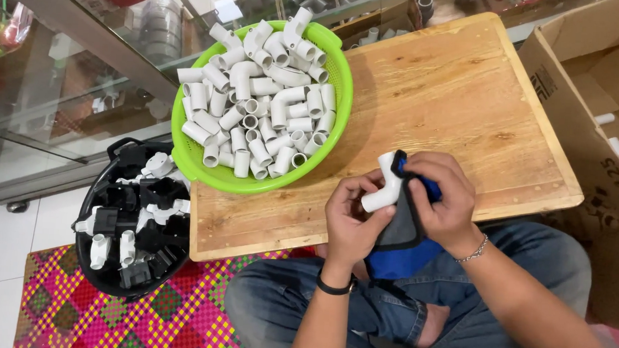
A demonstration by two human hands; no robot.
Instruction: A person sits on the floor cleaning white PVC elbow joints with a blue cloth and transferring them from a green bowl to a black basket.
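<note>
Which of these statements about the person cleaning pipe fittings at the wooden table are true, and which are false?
1. The left hand holds a white pipe elbow. True.
2. The right hand presses a yellow sponge on it. False: it holds a blue and grey cloth.
3. The green basket is full of white fittings. True.
4. The green basket stands on the floor. False: it rests on the wooden table.
5. A black basket sits on the floor beside the table. True.
6. The cardboard box is closed. False: it is open, with white fittings inside.
</note>
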